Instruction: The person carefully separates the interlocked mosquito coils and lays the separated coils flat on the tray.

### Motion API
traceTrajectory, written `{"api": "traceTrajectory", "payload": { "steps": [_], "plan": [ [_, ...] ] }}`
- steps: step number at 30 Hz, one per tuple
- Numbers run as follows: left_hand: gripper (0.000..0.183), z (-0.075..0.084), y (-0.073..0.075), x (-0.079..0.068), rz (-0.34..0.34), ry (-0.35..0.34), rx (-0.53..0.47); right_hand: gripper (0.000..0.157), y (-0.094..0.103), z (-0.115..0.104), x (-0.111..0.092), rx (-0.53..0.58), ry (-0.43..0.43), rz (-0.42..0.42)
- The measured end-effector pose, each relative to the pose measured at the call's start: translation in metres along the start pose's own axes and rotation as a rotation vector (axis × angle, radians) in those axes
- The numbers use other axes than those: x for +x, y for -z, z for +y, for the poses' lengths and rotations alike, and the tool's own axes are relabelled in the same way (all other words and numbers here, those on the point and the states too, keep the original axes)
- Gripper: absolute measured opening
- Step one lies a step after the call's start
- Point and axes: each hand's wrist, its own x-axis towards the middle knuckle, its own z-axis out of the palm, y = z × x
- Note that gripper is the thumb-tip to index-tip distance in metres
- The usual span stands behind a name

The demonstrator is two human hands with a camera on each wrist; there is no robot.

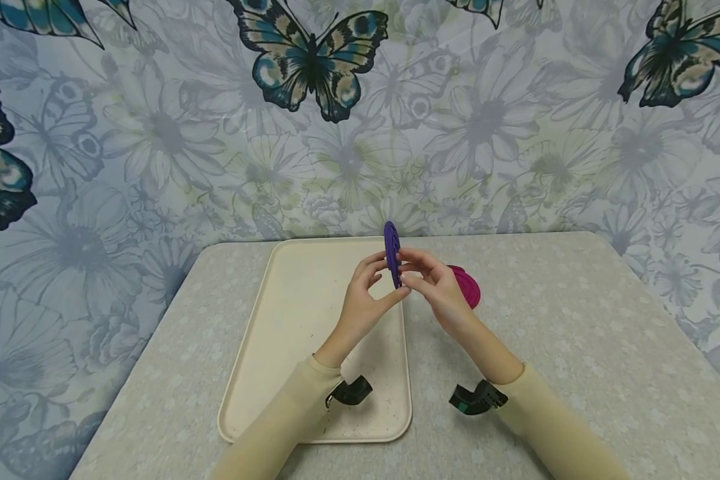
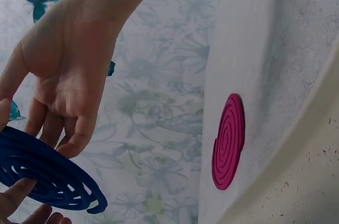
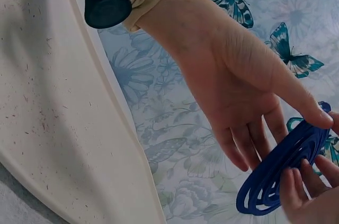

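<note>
One wall point(image 1: 360, 173) with printed butterflies fills the upper half of the head view, and a table point(image 1: 546, 407) spreads across the lower half. On it, left of centre, lies a cream tray point(image 1: 300, 300), its right part below the person's hands. The left hand point(image 1: 360, 303) and the right hand point(image 1: 444, 293) meet near the middle of the frame, thumbs and fingers pinching the purple coil point(image 1: 391, 247) between them, on edge and raised above the tray's right side. A pink coil point(image 1: 468, 288) rests flat on the table, right of the tray and partly hidden behind the right hand. Small dark specks point(image 3: 43, 125) dot the tray.

The step in hand appears to be steadying or turning the purple coil. The next move would seem to call for a light, even pinch at its rim, because the thin, gapped rings look likely to flex.
</note>
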Motion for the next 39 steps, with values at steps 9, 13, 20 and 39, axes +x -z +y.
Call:
{"api": "traceTrajectory", "payload": {
  "steps": [9, 13, 20, 39],
  "plan": [
    [0.058, -0.011, -0.001, 0.002, 0.022, -0.041, 0.024, 0.052, 0.003, 0.006, 0.002, 0.080, 0.020, -0.045],
    [0.060, -0.009, 0.003, 0.002, 0.008, -0.022, 0.062, 0.057, 0.004, 0.005, 0.002, 0.106, 0.036, -0.045],
    [0.055, -0.007, 0.009, 0.004, -0.014, 0.003, 0.105, 0.066, 0.008, 0.003, 0.003, 0.084, 0.070, -0.053],
    [0.057, -0.002, 0.005, 0.002, -0.087, 0.096, -0.092, 0.043, 0.005, 0.010, 0.005, 0.079, 0.045, 0.091]
  ]
}}
